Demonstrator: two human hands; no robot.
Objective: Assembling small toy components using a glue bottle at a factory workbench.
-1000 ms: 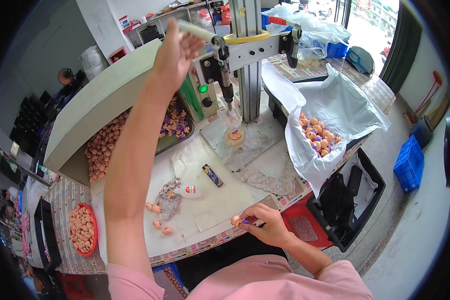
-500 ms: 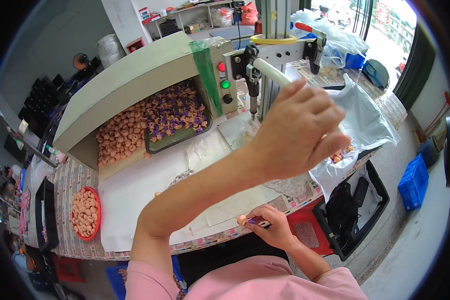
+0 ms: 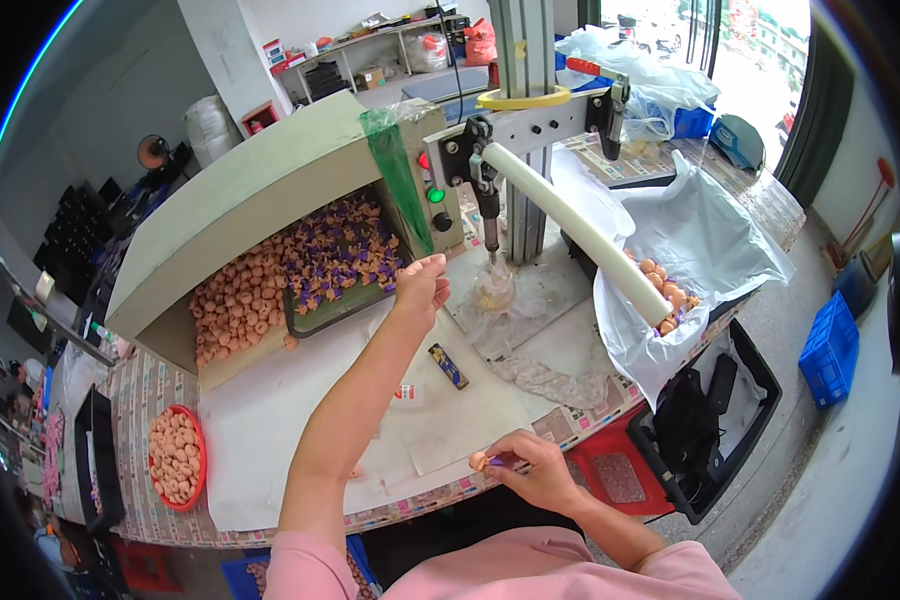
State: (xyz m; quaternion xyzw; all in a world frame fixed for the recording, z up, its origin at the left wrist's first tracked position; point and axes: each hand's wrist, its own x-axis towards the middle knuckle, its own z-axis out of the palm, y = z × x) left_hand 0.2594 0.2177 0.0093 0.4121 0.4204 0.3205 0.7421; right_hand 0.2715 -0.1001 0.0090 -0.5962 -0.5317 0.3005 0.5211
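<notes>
My left hand (image 3: pixel 422 290) is raised over the bench with its fingers curled in. It is nearest the right end of a black tray (image 3: pixel 315 330) of small purple-and-peach doll bodies, and nothing shows in its fingers. Close to the bench's front edge, my right hand (image 3: pixel 535 472) pinches a small doll figure (image 3: pixel 479 461) with a round peach head and a purple part. The hand press (image 3: pixel 490 205) stands beyond my hands, its long white lever (image 3: pixel 580 230) slanting down to the right, untouched. A clear plastic-covered piece (image 3: pixel 494 288) sits under its tip.
Peach doll heads (image 3: pixel 235 305) are heaped left of the tray under a beige machine housing (image 3: pixel 240 190). A red bowl (image 3: pixel 202 470) of heads stands at left. A plastic-lined bin (image 3: pixel 690 230) with figures is at right. A dark printed strip (image 3: pixel 448 366) lies on the bench.
My left hand has let go of the white lever and moved left toward the tray. My right hand stays near the front edge with the doll figure.
</notes>
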